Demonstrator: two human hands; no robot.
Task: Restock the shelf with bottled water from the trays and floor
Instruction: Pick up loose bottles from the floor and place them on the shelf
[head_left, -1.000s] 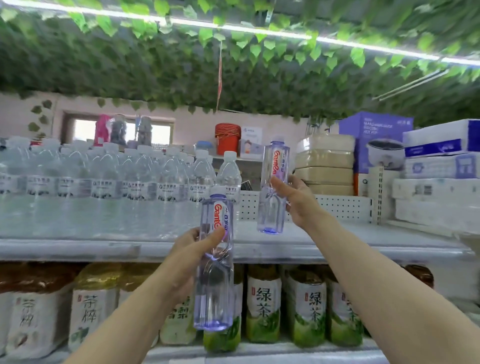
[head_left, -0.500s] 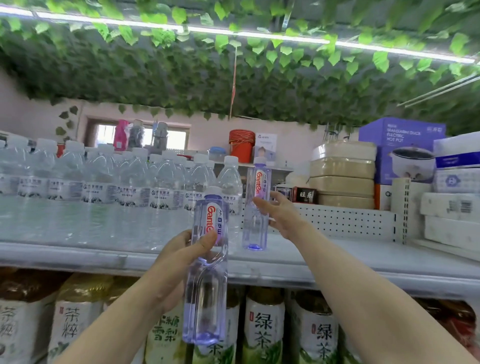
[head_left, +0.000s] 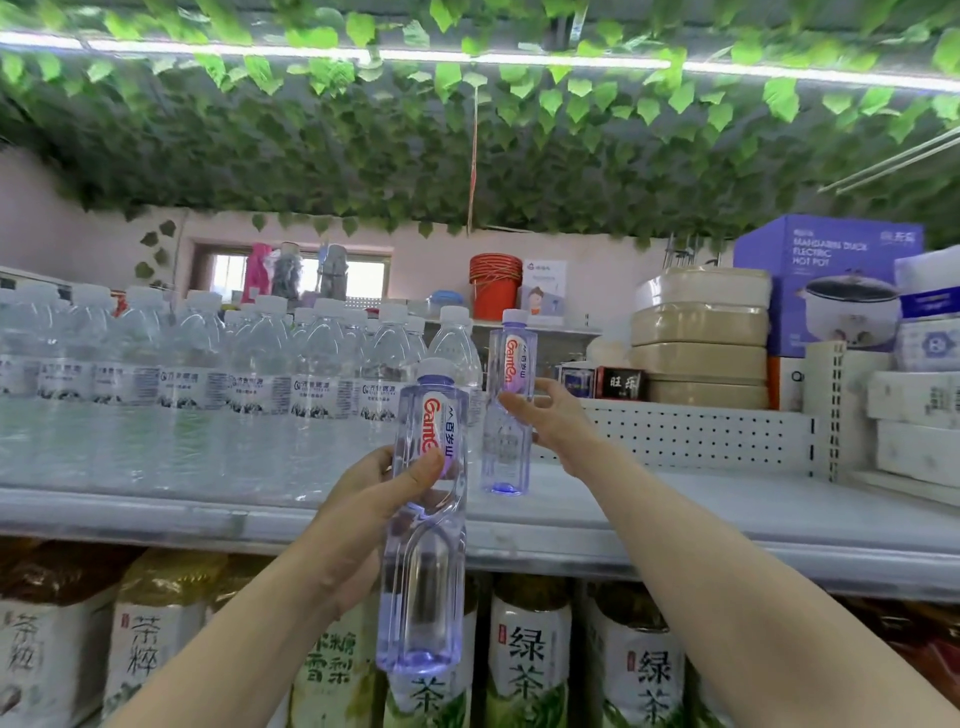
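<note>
**Right-hand bottle down, left-hand bottle next**

Since a second ago, my right hand (head_left: 553, 415) has brought its clear, violet-tinted plastic water bottle with the red-lettered label (head_left: 506, 452) in close to the row of clear white-capped water bottles (head_left: 260, 374). It has stood it on the grey metal shelf (head_left: 675, 514). That hand's fingers now spread loose to the right of this placed bottle, with the thumb at its side, and they grip nothing.

My left hand (head_left: 363, 504) wraps round the waist of a matching violet-tinted bottle (head_left: 423, 571). This held bottle hangs upright, cap up, in front of the shelf's front edge, with its base well below the shelf surface.

Bare shelf lies up and beyond it, to the right of the placed bottle. I judge the left hand must lift first, then reach forward. The long axis is already vertical, so no turning is needed.
</note>
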